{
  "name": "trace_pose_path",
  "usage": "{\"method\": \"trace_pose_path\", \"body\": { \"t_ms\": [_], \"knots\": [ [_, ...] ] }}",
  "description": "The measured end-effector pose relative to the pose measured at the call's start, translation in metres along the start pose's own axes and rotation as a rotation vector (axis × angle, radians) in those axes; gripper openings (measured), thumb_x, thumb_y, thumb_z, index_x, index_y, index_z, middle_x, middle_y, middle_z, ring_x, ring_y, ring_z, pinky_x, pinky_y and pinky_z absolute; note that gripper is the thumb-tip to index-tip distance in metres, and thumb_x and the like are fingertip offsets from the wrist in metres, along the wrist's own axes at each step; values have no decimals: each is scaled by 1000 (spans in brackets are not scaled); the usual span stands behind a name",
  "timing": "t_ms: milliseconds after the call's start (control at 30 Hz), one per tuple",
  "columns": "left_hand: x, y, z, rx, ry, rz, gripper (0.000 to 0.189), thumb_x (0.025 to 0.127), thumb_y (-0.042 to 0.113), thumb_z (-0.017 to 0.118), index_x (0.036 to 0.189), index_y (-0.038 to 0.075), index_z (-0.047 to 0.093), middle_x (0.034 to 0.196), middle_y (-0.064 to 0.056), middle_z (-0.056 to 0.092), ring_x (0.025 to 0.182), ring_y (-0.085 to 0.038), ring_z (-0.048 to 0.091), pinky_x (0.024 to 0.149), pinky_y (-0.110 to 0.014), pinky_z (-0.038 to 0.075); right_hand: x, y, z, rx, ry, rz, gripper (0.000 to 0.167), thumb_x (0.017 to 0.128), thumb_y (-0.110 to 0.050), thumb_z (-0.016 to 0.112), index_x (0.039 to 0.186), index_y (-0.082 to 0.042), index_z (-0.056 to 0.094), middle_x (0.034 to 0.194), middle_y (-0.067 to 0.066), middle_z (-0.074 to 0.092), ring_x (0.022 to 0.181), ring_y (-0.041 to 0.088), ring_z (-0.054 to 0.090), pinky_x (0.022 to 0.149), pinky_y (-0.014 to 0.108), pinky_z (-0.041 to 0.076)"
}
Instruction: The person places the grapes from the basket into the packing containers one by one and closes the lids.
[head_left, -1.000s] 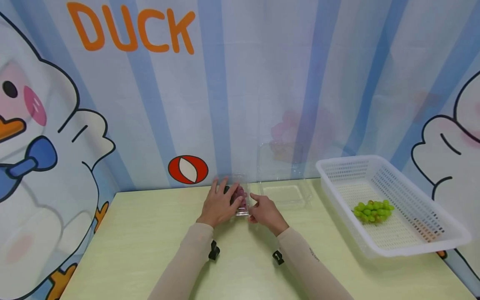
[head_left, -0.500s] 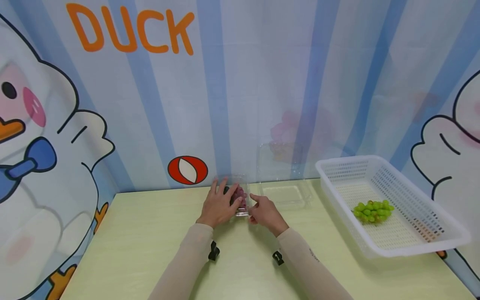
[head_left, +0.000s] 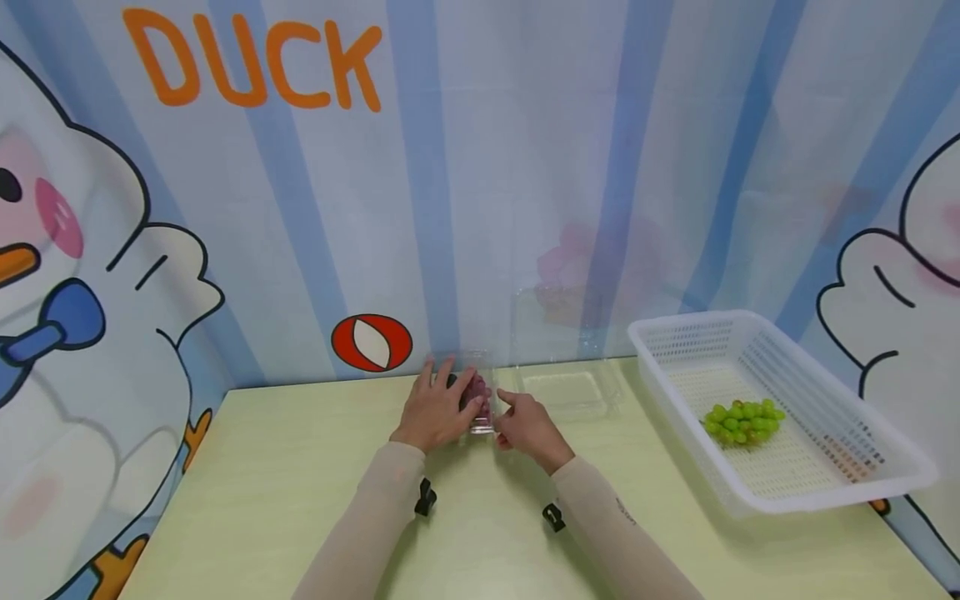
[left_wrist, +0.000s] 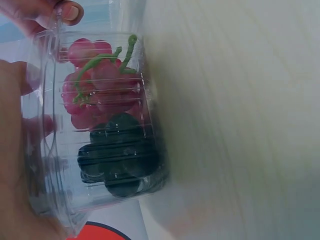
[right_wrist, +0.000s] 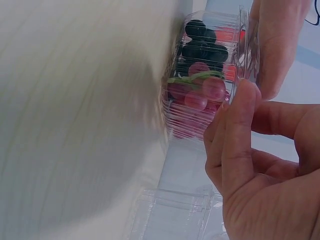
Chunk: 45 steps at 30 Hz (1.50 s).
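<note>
A clear plastic clamshell box (head_left: 482, 430) sits at the far edge of the table. Through its wall show red grapes (left_wrist: 106, 75) with green stems and dark grapes (left_wrist: 120, 157) beside them. My left hand (head_left: 433, 410) lies across the top of the box, its fingers fairly straight and spread on the lid. At the near right corner my right hand (head_left: 531, 429) pinches the plastic rim between thumb and curled fingers, as the right wrist view (right_wrist: 245, 107) shows. Part of the lid is hidden under the left hand.
To the right stands a second clear clamshell box (head_left: 570, 390), its lid (head_left: 551, 321) raised against the striped curtain. A white perforated basket (head_left: 832, 500) holds a bunch of green grapes (head_left: 742, 422). The pale table (head_left: 300, 467) ends at the curtain.
Both hands stay in place on the box. The head view has shifted slightly, so the whole scene sits a little further left.
</note>
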<state>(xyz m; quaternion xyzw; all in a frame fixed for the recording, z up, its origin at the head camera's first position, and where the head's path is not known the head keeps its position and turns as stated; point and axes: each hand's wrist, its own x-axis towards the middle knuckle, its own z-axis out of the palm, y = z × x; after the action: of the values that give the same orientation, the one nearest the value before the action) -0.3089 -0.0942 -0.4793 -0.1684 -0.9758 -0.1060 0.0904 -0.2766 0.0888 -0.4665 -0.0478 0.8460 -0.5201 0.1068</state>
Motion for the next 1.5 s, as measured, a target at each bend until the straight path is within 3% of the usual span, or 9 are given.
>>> {"method": "trace_pose_path", "body": {
  "t_ms": [300,567,667,867,1067,1500],
  "knots": [
    [13,2,-5,-29,1,7,63,99,54,48,155,24,45,162,-16,34,149,-46,26,120,-63,22,-1,-2,-1,-2,7,-18,61,98,-5,56,156,-3,36,64,5,62,54,11,60,59,27,54],
    [24,8,2,-6,29,34,56,102,41,46,155,21,45,160,-13,38,145,-42,36,118,-67,20,-5,-2,2,30,8,-16,61,98,-6,57,156,-5,39,92,25,67,56,12,59,62,30,58],
    [25,10,1,-5,18,21,54,104,37,44,156,21,43,162,-12,35,147,-43,33,118,-68,20,-6,-1,3,33,3,-16,61,98,-6,58,157,-7,39,94,24,67,55,12,60,63,30,58],
    [28,10,4,10,-26,12,56,106,41,38,160,25,36,167,-9,27,150,-43,26,119,-69,16,-7,0,2,-3,33,-36,61,96,-3,58,155,-6,42,91,23,69,55,12,62,62,30,58],
    [30,7,10,-31,-14,8,56,106,41,37,160,27,35,168,-8,25,152,-43,23,119,-70,11,-8,1,2,-28,74,-68,57,95,-1,60,150,-2,48,89,19,71,56,13,64,60,29,55],
    [29,11,11,-14,-10,0,57,104,43,38,159,28,37,167,-8,28,151,-42,25,118,-70,13,-12,6,2,-17,119,-62,46,97,-6,65,141,2,57,90,18,72,57,15,66,57,28,54]
  ]
}}
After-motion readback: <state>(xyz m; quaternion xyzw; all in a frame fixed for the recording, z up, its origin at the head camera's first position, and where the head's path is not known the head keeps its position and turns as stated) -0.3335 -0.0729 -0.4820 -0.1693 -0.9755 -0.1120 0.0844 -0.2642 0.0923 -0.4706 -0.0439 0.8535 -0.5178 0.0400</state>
